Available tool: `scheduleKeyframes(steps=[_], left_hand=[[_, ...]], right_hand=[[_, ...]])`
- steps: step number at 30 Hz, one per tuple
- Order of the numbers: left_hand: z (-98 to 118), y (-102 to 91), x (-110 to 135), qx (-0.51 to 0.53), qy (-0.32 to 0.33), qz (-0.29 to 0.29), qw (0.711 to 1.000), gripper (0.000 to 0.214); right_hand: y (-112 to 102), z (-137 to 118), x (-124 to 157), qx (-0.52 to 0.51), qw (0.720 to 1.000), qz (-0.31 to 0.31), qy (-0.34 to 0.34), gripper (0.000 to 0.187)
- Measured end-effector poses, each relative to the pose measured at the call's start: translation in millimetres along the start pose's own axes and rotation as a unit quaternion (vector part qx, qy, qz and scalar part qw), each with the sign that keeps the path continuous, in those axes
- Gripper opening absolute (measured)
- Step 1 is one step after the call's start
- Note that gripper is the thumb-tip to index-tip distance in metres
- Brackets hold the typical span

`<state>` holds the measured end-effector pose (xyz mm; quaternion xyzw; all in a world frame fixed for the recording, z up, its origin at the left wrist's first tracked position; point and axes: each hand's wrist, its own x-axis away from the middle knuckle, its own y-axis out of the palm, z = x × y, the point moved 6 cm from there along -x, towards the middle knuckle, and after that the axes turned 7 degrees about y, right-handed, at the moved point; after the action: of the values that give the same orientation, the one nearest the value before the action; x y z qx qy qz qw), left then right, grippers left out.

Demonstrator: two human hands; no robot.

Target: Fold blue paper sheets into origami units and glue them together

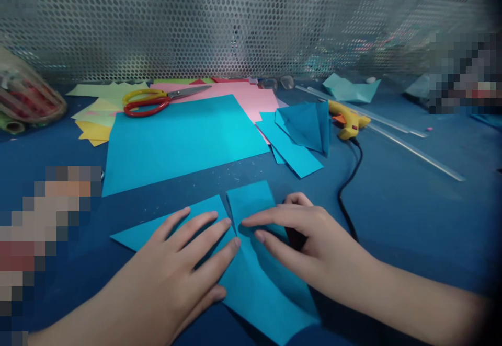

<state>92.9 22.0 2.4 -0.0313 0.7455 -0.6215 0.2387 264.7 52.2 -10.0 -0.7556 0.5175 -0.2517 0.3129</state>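
Note:
A sheet of blue paper with folded flaps lies on the table in front of me, a narrow gap running between its two upper flaps. My left hand rests flat on the left flap, fingers spread, holding the sheet down. On the right flap, my right hand touches the paper with its index fingertip and thumb, which are apart. The other fingers of that hand are curled and partly hidden beside the paper's edge.
Behind the sheet lie a larger blue paper, red-and-yellow scissors and pink paper. To the right are a folded blue paper piece, a yellow glue gun with a black cord, and clear glue sticks. A perforated metal panel stands behind.

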Motion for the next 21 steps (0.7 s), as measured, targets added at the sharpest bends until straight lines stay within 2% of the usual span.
scheduleKeyframes(steps=[5, 10, 13, 16, 21], left_hand=[[1.3, 7.8, 4.8, 0.032, -0.006, -0.034, 0.999, 0.037], [1.9, 16.9, 15.0, 0.059, -0.053, -0.016, 0.997, 0.036], [7.0, 24.1, 20.3, 0.081, -0.053, -0.056, 0.994, 0.047], [11.4, 25.4, 22.1, 0.091, -0.047, -0.085, 0.991, 0.063], [6.3, 19.8, 18.4, 0.082, -0.055, -0.088, 0.991, 0.057]], right_hand=[[0.6, -2.1, 2.0, -0.001, 1.000, -0.014, -0.003, 0.030], [4.9, 0.4, 4.0, 0.014, 1.000, -0.010, -0.002, 0.035], [4.6, 1.8, 6.1, 0.022, 1.000, 0.012, 0.000, 0.035], [2.7, 1.2, 7.1, 0.015, 1.000, 0.001, 0.010, 0.029], [-1.4, -1.0, 6.6, 0.014, 0.999, -0.024, 0.018, 0.023]])
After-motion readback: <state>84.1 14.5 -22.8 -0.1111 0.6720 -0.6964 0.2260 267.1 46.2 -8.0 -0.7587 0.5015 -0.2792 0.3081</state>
